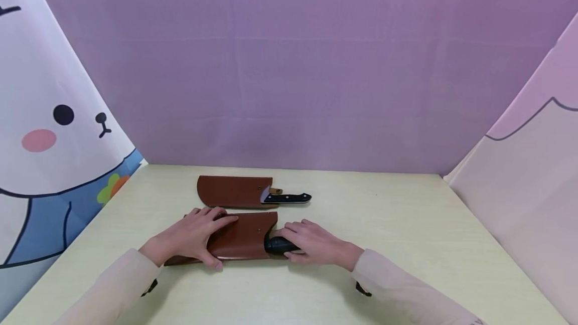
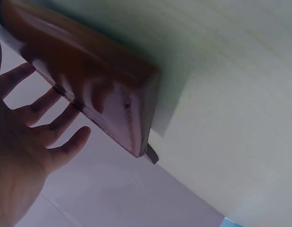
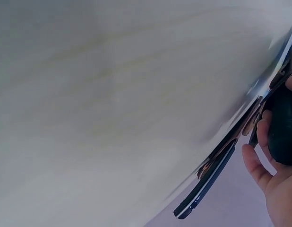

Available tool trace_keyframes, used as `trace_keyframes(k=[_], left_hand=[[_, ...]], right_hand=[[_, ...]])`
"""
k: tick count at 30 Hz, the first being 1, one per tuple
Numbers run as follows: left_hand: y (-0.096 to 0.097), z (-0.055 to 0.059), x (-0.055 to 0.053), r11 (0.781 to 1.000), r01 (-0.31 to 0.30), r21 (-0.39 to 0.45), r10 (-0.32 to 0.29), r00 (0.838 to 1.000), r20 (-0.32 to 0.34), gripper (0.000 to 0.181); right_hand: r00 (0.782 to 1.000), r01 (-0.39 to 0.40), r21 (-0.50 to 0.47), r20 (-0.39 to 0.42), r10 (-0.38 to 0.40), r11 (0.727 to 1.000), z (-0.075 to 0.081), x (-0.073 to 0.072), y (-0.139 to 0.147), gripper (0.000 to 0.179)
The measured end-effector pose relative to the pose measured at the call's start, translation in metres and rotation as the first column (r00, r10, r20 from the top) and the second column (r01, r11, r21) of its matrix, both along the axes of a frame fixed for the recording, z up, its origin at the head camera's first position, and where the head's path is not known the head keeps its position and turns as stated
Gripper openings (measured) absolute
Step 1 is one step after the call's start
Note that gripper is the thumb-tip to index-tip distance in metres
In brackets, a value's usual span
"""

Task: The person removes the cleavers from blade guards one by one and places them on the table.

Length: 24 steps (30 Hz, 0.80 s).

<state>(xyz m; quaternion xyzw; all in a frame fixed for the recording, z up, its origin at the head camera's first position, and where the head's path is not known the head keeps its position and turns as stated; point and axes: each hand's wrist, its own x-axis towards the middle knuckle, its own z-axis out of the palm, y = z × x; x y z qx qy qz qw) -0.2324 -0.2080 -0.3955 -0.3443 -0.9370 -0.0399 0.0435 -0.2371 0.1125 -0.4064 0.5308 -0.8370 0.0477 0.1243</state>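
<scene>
Head: your left hand (image 1: 193, 237) is spread wide on the near leather sheath (image 1: 246, 237), in front of the riveted knife (image 1: 287, 198); right hand (image 1: 318, 246) grips the black handle (image 1: 276, 246), blade hidden. Left wrist: sheath cropped. Right wrist: handle cropped.

Under the left fingers (image 1: 227, 221), the long leather sheath (image 1: 246, 237) is glossy reddish brown, with a line of stitching near its end. The thick, rounded handle (image 1: 276, 246) in the right fingers (image 1: 289, 234) is plain black. Beyond the left fingers, a matching reddish-brown leather sheath (image 1: 232, 192) has a small tan strap (image 1: 275, 191), and the slim black knife handle (image 1: 291, 198) there is dotted with silvery rivets. The tabletop (image 1: 406, 224) around the fingers is pale cream, faintly streaked; the cloth backdrop (image 1: 293, 64) past them is muted purple. Left of the fingers, a cartoon-printed panel (image 1: 58, 174) shows white, blue and a pink cheek.
</scene>
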Motion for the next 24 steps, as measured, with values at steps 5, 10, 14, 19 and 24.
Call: trace_keyframes(k=[5, 10, 14, 19, 24], left_hand=[[0.0011, 0.0043, 0.0007, 1.000, -0.006, -0.019, 0.006, 1.000, -0.024, 0.104], [0.0030, 0.0078, 0.0011, 0.999, -0.019, -0.036, 0.018, 1.000, -0.021, 0.104], [0.0040, 0.0098, 0.0023, 0.999, -0.012, -0.043, 0.011, 1.000, -0.028, 0.104], [0.0041, 0.0104, 0.0029, 0.999, -0.008, -0.044, 0.006, 0.999, -0.043, 0.104], [0.0041, 0.0105, 0.0025, 0.999, -0.005, -0.042, 0.003, 0.998, -0.062, 0.105]], right_hand=[[1.000, -0.004, -0.033, 0.010, 0.004, 0.999, 0.0004, -0.0001, 0.0018, 0.035], [0.999, 0.006, -0.045, 0.032, -0.005, 0.999, 0.0013, 0.0013, 0.0036, 0.033], [0.999, 0.013, -0.052, 0.053, -0.011, 0.999, 0.0023, 0.0034, 0.0047, 0.033], [0.997, 0.014, -0.084, 0.072, -0.008, 0.996, 0.0030, 0.0050, 0.0057, 0.033], [0.994, 0.039, -0.106, 0.106, -0.027, 0.994, 0.0024, 0.0061, 0.0076, 0.034]])
